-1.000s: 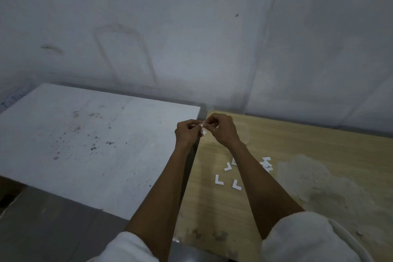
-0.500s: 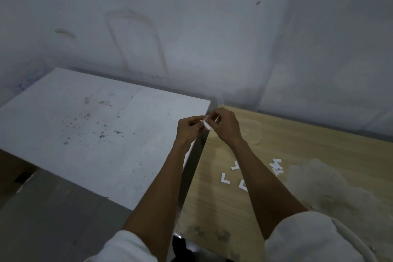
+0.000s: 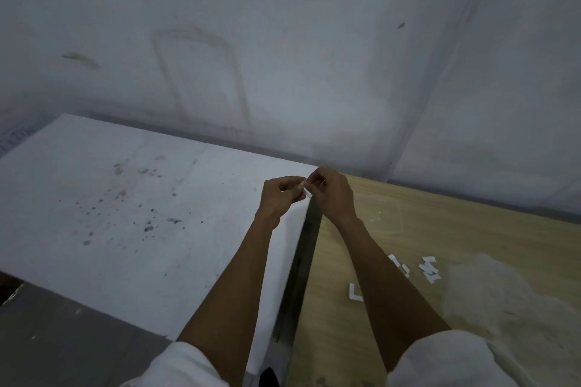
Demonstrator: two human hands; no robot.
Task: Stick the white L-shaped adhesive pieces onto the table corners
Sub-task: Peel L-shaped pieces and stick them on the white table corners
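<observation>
Left hand: I am seeing it pinching the white L-shaped piece.
Right hand: pinching it from 3 o'clock.
Place: hovering beside the far corner of the white table.
Spare pieces: lying at 4 o'clock on the wooden table.

This looks like a bare, dim workroom or back room rather than a lived-in home. Plain whitish-grey walls meet at a corner seam, marked with smudges and a faint arched stain outline. Two plain tables stand side by side against the wall, a narrow dark gap between them: a white tabletop speckled with dark spots, and a wood-grain tabletop with a large pale worn patch. The floor below is dull grey.
</observation>
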